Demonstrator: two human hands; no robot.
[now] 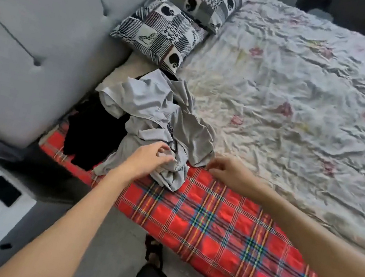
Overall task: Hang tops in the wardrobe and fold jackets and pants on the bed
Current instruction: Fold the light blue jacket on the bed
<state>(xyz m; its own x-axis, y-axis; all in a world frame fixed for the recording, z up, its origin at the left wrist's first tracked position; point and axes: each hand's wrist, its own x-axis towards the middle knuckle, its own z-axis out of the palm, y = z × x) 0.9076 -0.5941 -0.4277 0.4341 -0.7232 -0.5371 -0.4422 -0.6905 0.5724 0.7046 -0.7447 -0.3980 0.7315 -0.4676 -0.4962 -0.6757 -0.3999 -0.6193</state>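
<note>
Now the left grip [149, 158] has its fingers curled into the crumpled grey garment [157, 110], and the right grip [227, 170] pinches its edge. The garment lies on the tartan blanket [212, 216] at the near edge of the bed [306, 86], beside black clothing [91, 128].

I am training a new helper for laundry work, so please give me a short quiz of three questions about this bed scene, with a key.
1. True or false: the grey garment lies crumpled, not folded, on the bed.
2. What lies immediately left of the grey garment? A) a black garment B) a folded towel C) a pair of shoes
3. Fill in: the left hand grips the grey garment where it lies on the red ____ blanket.
Key: 1 true; 2 A; 3 plaid.
</note>
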